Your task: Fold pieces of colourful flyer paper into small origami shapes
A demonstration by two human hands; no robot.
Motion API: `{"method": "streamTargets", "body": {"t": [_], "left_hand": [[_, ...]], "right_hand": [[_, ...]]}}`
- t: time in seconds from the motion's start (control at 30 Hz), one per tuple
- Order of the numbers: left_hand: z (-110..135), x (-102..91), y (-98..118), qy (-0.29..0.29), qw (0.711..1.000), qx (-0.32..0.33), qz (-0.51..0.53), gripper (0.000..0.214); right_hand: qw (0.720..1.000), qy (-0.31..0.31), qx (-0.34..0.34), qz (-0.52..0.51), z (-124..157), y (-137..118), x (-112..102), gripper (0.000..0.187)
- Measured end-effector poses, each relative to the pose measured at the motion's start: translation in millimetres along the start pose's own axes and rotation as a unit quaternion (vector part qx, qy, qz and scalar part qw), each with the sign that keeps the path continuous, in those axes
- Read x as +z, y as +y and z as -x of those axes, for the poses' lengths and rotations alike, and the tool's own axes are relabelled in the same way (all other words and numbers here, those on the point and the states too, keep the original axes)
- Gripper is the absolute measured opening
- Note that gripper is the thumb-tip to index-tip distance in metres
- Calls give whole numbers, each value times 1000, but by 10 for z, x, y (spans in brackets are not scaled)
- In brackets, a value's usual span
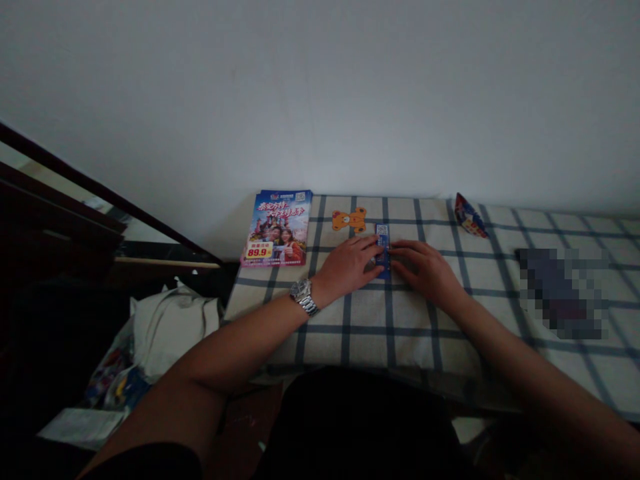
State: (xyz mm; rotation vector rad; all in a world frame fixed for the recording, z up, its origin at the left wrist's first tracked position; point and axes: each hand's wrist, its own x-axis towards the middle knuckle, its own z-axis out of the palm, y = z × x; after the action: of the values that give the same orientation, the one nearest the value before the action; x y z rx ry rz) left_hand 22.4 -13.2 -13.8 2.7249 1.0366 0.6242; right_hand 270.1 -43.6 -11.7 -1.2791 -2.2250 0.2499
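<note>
A narrow folded blue flyer [383,233] with a QR code at its top lies on the checked cloth. Its lower part is partly covered by my fingers. My left hand [350,265], with a metal watch [304,297] on the wrist, reaches it from the left, fingers stretched and spread, tips resting on the paper. From the other side my right hand [424,268] lies palm down, its fingertips along the flyer's right edge and its thumb apart from the fingers. Just above my left hand is a flat orange bear-shaped piece [349,219].
A stack of printed flyers [277,230] lies at the table's back left. A folded colourful paper piece [470,217] stands near the wall at right. Farther right, a dark object [557,293] is pixelated. White bags [173,327] sit below the table's left edge.
</note>
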Motion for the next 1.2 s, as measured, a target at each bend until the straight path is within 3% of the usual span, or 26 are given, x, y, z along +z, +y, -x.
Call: {"method": "streamTargets", "body": {"t": [0.17,0.43,0.83,1.2], "left_hand": [[-3,2,-3,0,1000,-4,7,42],[-1,4,-12,0,1000,-1,17,42],[-7,-9,-1,3,1000,0,22,42],[-11,7,10,19,999,-4,31,34]], "right_hand": [[1000,18,18,6,-173,60,3,13],[998,20,47,27,-385,142,36,10],[999,-7,34,38,-306,163,21,10],[999,-27,-11,43,-9,41,-20,48]]}}
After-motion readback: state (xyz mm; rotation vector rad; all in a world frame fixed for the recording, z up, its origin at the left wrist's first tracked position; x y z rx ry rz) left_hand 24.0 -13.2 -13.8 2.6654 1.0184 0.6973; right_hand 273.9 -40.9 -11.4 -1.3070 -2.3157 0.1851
